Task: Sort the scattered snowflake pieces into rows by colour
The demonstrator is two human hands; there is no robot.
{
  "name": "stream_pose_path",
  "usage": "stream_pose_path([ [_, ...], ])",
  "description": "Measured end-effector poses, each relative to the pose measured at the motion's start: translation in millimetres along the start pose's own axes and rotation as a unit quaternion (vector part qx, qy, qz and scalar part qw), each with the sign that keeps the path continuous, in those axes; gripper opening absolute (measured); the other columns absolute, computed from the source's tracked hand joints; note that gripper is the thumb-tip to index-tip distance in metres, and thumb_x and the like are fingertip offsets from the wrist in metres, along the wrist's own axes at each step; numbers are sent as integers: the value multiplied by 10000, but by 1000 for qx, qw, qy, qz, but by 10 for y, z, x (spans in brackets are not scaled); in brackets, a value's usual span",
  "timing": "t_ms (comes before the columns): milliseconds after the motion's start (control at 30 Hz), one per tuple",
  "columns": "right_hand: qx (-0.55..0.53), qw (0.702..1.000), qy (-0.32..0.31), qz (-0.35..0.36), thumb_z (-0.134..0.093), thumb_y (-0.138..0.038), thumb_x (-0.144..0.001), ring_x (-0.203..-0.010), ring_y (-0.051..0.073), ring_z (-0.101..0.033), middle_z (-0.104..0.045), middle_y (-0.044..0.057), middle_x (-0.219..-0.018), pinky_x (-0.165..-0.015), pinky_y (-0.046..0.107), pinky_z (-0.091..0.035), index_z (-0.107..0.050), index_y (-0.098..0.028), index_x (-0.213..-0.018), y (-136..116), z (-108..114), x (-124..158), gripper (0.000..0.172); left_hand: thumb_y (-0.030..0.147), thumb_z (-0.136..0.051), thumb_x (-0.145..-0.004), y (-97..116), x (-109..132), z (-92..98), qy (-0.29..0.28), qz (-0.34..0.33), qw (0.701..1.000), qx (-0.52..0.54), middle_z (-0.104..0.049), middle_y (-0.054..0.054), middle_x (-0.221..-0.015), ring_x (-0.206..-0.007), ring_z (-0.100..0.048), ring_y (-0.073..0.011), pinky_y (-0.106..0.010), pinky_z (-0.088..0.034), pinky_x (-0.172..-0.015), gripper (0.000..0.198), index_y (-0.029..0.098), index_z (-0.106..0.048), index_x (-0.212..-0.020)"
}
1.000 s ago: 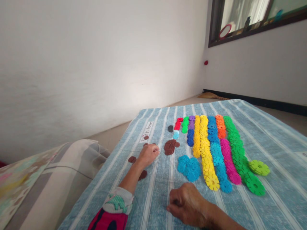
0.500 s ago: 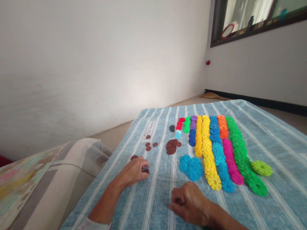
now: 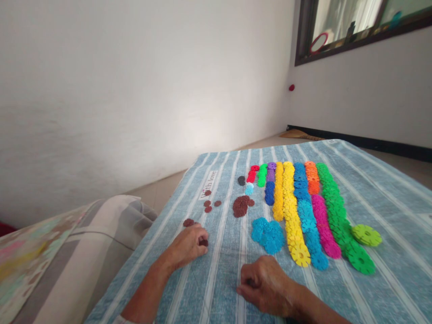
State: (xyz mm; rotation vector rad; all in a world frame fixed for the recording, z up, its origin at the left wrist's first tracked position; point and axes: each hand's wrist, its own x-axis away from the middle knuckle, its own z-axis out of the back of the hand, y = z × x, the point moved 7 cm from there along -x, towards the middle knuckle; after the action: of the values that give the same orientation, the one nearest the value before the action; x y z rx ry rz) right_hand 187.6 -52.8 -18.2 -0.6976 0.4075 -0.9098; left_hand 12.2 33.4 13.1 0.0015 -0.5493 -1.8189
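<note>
My left hand (image 3: 187,245) rests low over the cloth with its fingers closed on a dark brown notched disc (image 3: 204,243), which partly shows between thumb and fingers. Just behind its knuckles lie a few brown discs (image 3: 188,222). My right hand (image 3: 266,285) is closed in a loose fist near the front; whatever its fingers hold, if anything, is hidden. Beyond it sits a cluster of light blue discs (image 3: 270,236). A pile of brown discs (image 3: 241,206) lies farther back, and several loose brown discs (image 3: 208,209) are scattered to its left.
Overlapping rows of yellow discs (image 3: 293,216), magenta discs (image 3: 324,225) and green discs (image 3: 332,202) run along the striped cloth (image 3: 222,270). Lime discs (image 3: 367,235) lie at the right. A covered surface (image 3: 84,252) stands on the left, with a white wall (image 3: 135,90) behind.
The left hand has drawn slightly down and left with the brown disc, uncovering more of the discs behind it. My right hand stays almost still. The view has shifted slightly.
</note>
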Motion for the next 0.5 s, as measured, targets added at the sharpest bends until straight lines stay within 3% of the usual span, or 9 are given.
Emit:
stream_pose_path([
  [500,-2,1000,10,3,-612,-278,-769,-466,69,-329,-368,-76,-498,-476,220,-204,-523,-182,-587,23,-9,14,225,291,-590,-657,23,0,24,26,-8,1000,14,-592,-9,-733,-681,-556,-143,-225,-412,-632,148,177,-677,-694],
])
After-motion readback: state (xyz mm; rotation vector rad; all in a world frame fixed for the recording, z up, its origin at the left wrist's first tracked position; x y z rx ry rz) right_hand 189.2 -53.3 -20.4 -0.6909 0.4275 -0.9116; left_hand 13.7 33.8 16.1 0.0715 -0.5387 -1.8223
